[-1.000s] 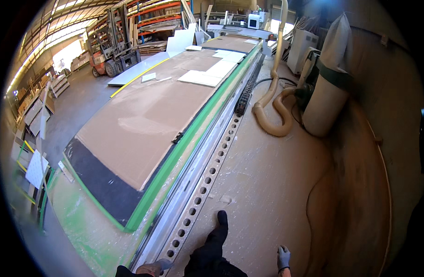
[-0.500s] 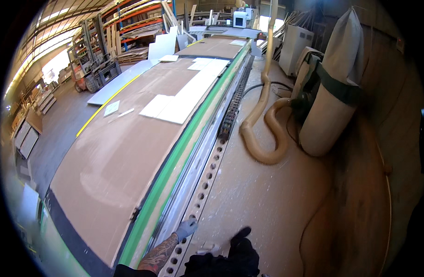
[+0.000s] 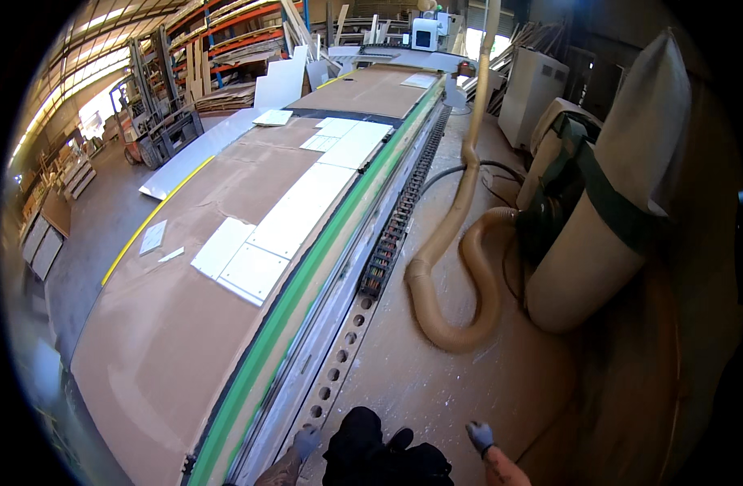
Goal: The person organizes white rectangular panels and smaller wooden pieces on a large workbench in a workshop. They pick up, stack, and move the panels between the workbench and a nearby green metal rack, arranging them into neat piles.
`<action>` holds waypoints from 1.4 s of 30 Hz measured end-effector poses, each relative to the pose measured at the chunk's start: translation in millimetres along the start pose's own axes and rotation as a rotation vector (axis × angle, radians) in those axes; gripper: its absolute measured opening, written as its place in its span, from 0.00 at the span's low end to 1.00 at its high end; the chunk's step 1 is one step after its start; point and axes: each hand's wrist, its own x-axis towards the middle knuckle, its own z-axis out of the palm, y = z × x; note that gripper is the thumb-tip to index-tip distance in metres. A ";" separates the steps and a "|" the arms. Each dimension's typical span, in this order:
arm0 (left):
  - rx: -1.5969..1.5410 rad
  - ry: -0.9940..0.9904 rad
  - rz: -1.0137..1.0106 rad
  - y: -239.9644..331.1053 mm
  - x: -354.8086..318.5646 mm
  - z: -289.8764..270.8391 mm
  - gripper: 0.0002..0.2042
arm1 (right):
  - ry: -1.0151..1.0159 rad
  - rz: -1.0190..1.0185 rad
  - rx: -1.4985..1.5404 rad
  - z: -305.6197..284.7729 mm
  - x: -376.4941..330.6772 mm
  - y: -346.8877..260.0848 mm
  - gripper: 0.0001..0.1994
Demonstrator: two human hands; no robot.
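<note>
tripping over the curled hose [image 3: 436,328] ahead of the right hand [image 3: 480,436] seems possible if it goes unwatched. both hands hang low, angled inward, the left hand [image 3: 306,441] just beside the perforated rail [image 3: 321,402], white panels [image 3: 302,206] farther ahead; i cannot tell how wide either's fingers are.

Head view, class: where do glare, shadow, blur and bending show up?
Head view, left: daylight glares beside the forklift; head view, right: dark shadow beyond the pale bag; head view, lower left: smeared blur; head view, along the table: the yellow strip curves, probably fisheye bending.
</note>
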 end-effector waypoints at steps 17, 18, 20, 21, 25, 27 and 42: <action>-0.513 0.259 -0.159 187.7 399.3 -126.2 0.17 | -0.361 -0.351 -0.069 -41.9 532.0 -526.4 0.26; -0.517 0.403 -0.063 214.4 417.1 -153.5 0.17 | -0.403 -0.415 -0.138 -24.0 550.5 -556.9 0.26; -0.704 0.529 0.009 267.5 451.2 -196.8 0.16 | -0.468 -0.565 -0.278 -0.2 591.1 -623.5 0.25; -0.893 0.509 0.006 295.9 468.4 -217.1 0.16 | -0.509 -0.624 -0.289 9.9 620.5 -650.9 0.23; -0.802 0.832 0.133 358.4 534.7 -264.9 0.20 | -0.581 -0.806 -0.203 64.0 756.8 -743.8 0.25; -0.827 1.043 0.036 351.5 548.2 -271.7 0.21 | -0.624 -0.838 -0.226 92.3 788.3 -816.1 0.25; -0.613 1.412 -0.388 335.6 604.8 -313.6 0.27 | -0.301 -1.127 -0.285 200.7 948.3 -956.6 0.25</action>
